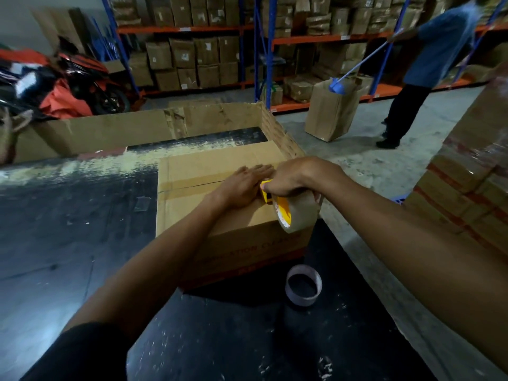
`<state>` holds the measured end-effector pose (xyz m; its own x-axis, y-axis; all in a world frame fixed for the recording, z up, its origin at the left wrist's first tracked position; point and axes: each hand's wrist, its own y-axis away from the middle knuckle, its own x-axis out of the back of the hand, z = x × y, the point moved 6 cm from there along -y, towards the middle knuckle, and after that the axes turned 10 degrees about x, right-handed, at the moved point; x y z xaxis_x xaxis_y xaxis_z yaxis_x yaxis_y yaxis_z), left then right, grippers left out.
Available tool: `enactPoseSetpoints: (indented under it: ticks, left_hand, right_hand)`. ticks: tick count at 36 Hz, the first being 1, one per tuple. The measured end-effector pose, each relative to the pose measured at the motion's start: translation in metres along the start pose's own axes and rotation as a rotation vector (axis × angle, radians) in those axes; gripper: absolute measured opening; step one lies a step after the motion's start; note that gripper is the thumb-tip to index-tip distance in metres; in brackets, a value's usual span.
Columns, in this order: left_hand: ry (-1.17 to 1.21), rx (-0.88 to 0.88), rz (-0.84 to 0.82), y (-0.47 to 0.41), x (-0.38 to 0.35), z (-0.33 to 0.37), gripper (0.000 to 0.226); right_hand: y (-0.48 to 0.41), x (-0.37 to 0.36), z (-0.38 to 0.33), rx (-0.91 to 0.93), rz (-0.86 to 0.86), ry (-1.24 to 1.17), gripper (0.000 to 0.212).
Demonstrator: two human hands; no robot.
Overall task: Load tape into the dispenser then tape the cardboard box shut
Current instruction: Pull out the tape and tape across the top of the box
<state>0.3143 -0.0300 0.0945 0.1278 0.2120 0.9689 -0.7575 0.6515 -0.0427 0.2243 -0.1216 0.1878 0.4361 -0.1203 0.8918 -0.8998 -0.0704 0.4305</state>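
Observation:
A closed brown cardboard box (203, 215) rests on a dark table (68, 229), with a strip of brown tape running along its top seam from the left edge. My left hand (242, 185) lies flat on the box top, fingers together, pressing near the seam. My right hand (294, 177) grips a yellow tape dispenser (266, 192) loaded with a brown tape roll (298, 213), held at the box's right edge just beside my left hand.
An empty cardboard tape core (303, 285) stands on the table in front of the box. A large open carton (137, 130) sits behind. Wrapped stacked boxes (472, 166) rise at right. A person (428, 64) with a blue mop stands by the shelving.

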Motion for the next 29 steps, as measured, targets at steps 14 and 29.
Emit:
enactPoseSetpoints:
  ticks: [14, 29]
  left_hand:
    - [-0.05, 0.081, -0.075, 0.003, 0.003, 0.002, 0.057]
    - [-0.184, 0.136, -0.238, 0.0, -0.004, 0.006, 0.069]
  right_hand:
    - [-0.012, 0.008, 0.009, 0.04, 0.029, -0.065, 0.068]
    - [0.007, 0.0, 0.015, 0.035, 0.021, -0.085, 0.07]
